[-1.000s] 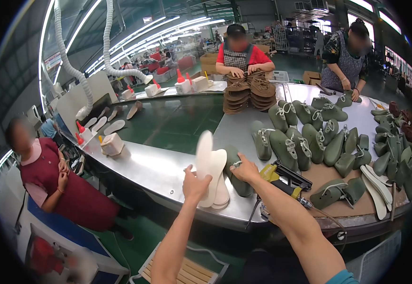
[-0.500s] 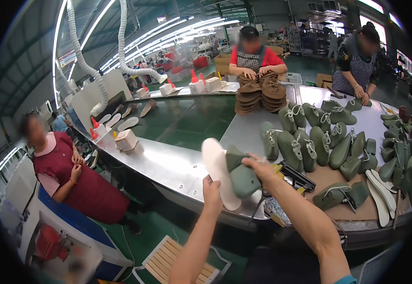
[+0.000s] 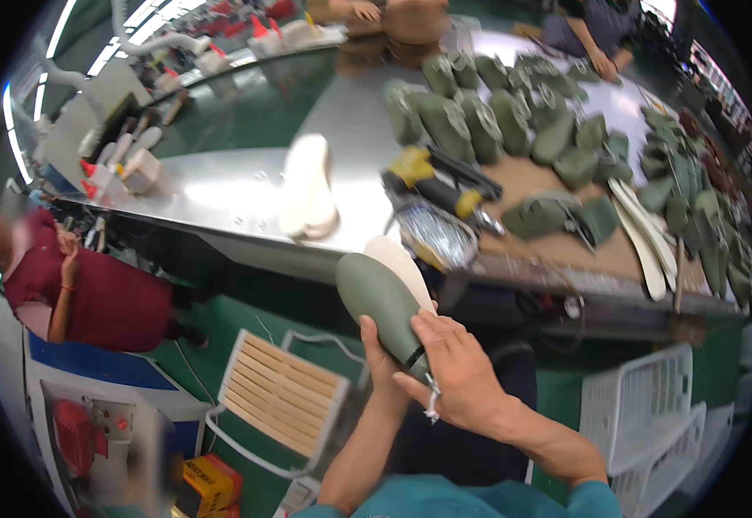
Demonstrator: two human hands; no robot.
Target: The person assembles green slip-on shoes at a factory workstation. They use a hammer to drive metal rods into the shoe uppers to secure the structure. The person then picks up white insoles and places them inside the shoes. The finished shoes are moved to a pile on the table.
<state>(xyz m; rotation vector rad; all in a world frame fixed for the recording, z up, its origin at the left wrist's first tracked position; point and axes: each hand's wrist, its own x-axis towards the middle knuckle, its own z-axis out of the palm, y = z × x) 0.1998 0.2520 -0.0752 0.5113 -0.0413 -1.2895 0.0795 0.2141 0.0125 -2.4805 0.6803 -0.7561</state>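
Observation:
My left hand (image 3: pixel 380 358) is closed around the heel half of a green shoe last (image 3: pixel 376 289), which is tilted with its toe pointing away from me. A pale insole (image 3: pixel 400 266) lies along the right side of the last, partly hidden behind it. My right hand (image 3: pixel 454 367) presses on the last and insole from the right, fingers together. A white cord (image 3: pixel 434 401) dangles from the last's heel end beside my right thumb. Beyond my hands, white insoles (image 3: pixel 307 190) rest in a stack on the metal tabletop (image 3: pixel 229 186).
A yellow and black hand tool (image 3: pixel 428 177) and a foil-covered item (image 3: pixel 436 235) sit at the table edge. Many green lasts (image 3: pixel 484 129) stand to the right, near loose insoles (image 3: pixel 644 242). A slatted chair (image 3: pixel 281 393), white crates (image 3: pixel 639 406) and a person in maroon (image 3: pixel 91 285) are nearby.
My hands have come nearer my body with the last, which is turned over, and an insole now lies against it. White insoles lie on the table, away from my left hand. My view has tilted down.

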